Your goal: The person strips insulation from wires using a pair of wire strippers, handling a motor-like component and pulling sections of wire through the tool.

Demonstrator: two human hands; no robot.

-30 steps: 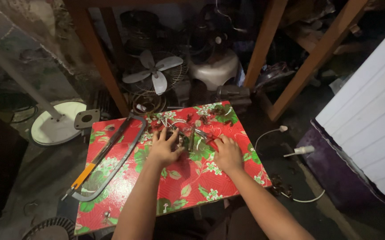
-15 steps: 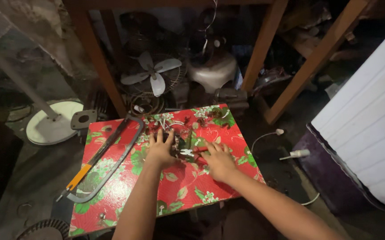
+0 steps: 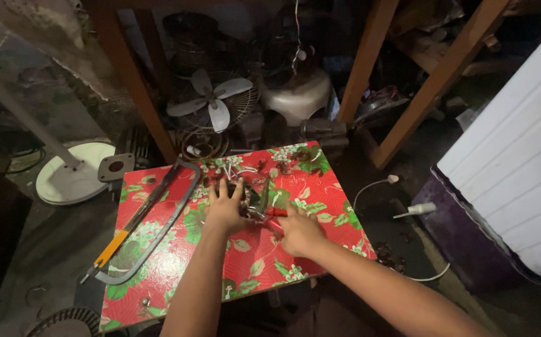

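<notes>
Red floral board (image 3: 295, 262) under both hands; hacksaw (image 3: 148, 218) leftward.

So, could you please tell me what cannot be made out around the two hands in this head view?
- What the left hand presses on: a dark metal part, too dim and small to name.
- The right hand: its fingertips are hidden, so its grip on the red-handled tool is unclear.
- The hacksaw: blade teeth too small.
- The red floral table: near edge hidden by the arms.

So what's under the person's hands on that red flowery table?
Under the left hand and right hand lies a dark metal part with red-handled pliers on the red flowery table. The hands cover the rest.
</notes>
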